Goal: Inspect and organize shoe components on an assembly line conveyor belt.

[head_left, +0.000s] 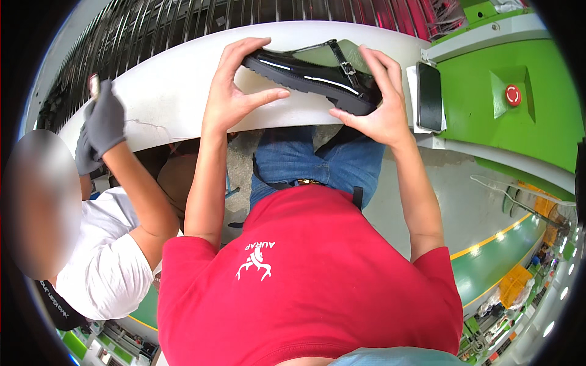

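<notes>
A glossy black strapped shoe (305,72) with a chunky ridged sole and a small buckle spans the gap between my two hands, over the white work surface. Pale green material (342,53) fills its opening. At the toe, the fingers of my left hand (235,85) curve around the front end, while its thumb stretches out below the sole, apart from it. My right hand (386,104) grips the heel end, fingers behind it and thumb under the heel. Parts of the fingers behind the shoe are hidden.
A phone (430,97) lies right of my right hand, beside a green machine housing (488,73) with a red stop button (513,95). Metal rollers (183,30) run behind the white surface (165,85). At left, a co-worker's grey-gloved hand (107,119) holds a small object.
</notes>
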{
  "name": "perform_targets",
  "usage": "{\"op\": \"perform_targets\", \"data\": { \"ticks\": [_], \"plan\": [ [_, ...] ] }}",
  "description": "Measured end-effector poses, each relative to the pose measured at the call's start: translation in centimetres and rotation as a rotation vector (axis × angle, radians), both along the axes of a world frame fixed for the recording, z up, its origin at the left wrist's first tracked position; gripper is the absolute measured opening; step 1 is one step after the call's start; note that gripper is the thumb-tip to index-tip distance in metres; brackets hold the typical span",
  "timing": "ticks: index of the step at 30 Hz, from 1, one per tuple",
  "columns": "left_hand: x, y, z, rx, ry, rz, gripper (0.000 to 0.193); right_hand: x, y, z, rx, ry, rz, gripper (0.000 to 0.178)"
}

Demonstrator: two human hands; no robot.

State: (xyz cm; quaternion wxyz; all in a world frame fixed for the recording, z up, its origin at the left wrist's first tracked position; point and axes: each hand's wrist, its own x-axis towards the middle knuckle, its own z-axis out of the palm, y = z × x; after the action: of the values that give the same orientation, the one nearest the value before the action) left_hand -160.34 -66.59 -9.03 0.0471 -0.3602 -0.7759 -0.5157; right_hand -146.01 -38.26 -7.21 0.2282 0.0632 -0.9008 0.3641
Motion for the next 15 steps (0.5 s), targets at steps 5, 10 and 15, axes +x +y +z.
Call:
{"op": "perform_targets", "data": {
  "ticks": [5, 10, 15],
  "plan": [
    [0.4, 1.8, 1.1, -0.140, 0.078, 0.029, 0.082, 0.3, -0.3, -0.3, 0.008, -0.020, -0.025, 0.118],
    [0.5, 1.7, 0.5, -0.070, 0.073, 0.003, 0.076, 0.6, -0.7, -0.6, 0.000, 0.047, -0.007, 0.120],
    [1.1, 1.6, 0.4, -0.033, 0.071, -0.013, 0.070, 0.8, -1.0, -1.1, -0.060, 0.082, -0.022, 0.115]
  ]
}}
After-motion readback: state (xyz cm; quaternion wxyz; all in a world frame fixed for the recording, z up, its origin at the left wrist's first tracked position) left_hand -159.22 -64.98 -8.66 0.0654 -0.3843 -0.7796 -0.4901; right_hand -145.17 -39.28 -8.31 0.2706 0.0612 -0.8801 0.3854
